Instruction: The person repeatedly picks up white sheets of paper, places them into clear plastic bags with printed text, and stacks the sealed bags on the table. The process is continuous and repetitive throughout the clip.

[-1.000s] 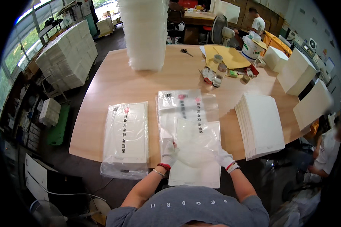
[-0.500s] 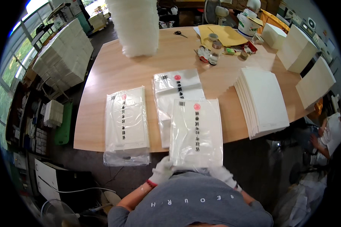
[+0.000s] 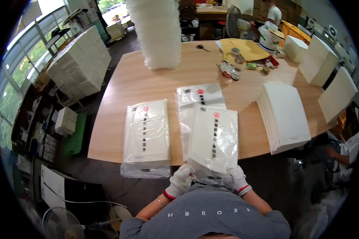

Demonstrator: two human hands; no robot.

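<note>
A clear plastic bag (image 3: 214,133) with a red emblem and black print holds a block of white paper. It lies slightly tilted over the table's front edge, its loose end towards my body. My left hand (image 3: 182,179), in a white knit glove, pinches the loose plastic at the bag's near left corner. On the near right corner, my right hand (image 3: 238,178), gloved the same way, has its fingers closed on the plastic. Partly beneath this bag is a flat printed bag (image 3: 191,95). To the left rests another filled bag (image 3: 147,131), its loose end hanging past the edge.
Fanned white paper (image 3: 285,115) is stacked at the right, with upright paper blocks (image 3: 319,59) beyond. A tall pile of clear plastic (image 3: 155,36) stands at the back. Scissors (image 3: 202,48), tape rolls and yellow sheets (image 3: 243,48) lie farther back. A person's arm (image 3: 337,155) shows at right.
The view has shifted, so the table sits lower and further right. The held bag has turned slightly from straight to tilted, and both hands now grip its near corners more distinctly.
</note>
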